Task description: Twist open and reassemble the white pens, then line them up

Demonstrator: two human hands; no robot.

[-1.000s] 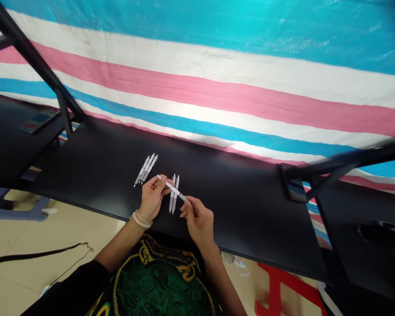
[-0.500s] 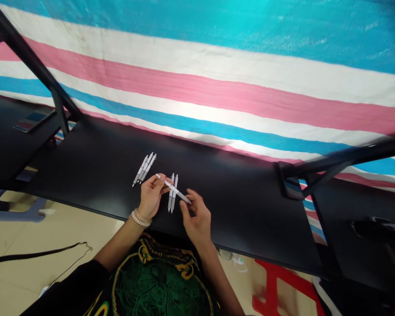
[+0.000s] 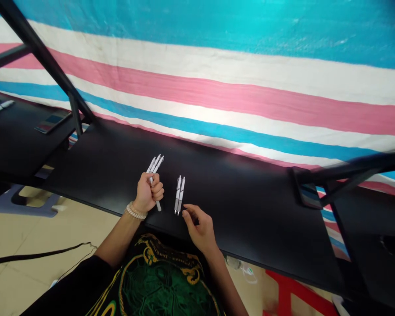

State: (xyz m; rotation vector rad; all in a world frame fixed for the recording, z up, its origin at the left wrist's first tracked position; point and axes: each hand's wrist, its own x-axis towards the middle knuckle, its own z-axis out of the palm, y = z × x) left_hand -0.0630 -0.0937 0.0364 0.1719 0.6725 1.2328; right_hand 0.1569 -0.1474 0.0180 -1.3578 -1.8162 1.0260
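Note:
My left hand (image 3: 147, 193) is closed in a fist around a white and grey pen (image 3: 158, 206), whose lower end sticks out below the fingers. Behind that fist lies a group of white pens (image 3: 156, 163) on the black table, partly covered by the hand. Two more pens (image 3: 179, 195) lie side by side between my hands, grey grips toward me. My right hand (image 3: 200, 226) is just right of them, thumb and forefinger brought together at the tips. Whatever is between those fingertips, if anything, is too small to make out.
The black table (image 3: 250, 210) has dark metal frame posts (image 3: 46, 66) at its sides. A striped sheet (image 3: 217, 87) hangs behind it. On the left table lie a flat phone-like object (image 3: 53, 121) and white items (image 3: 0, 107). A red stool (image 3: 292, 292) stands below right.
My left hand has gone from a fingertip hold on the slanted pen to a fist around it, beside the pen group. My right hand has come away from the pen's tip.

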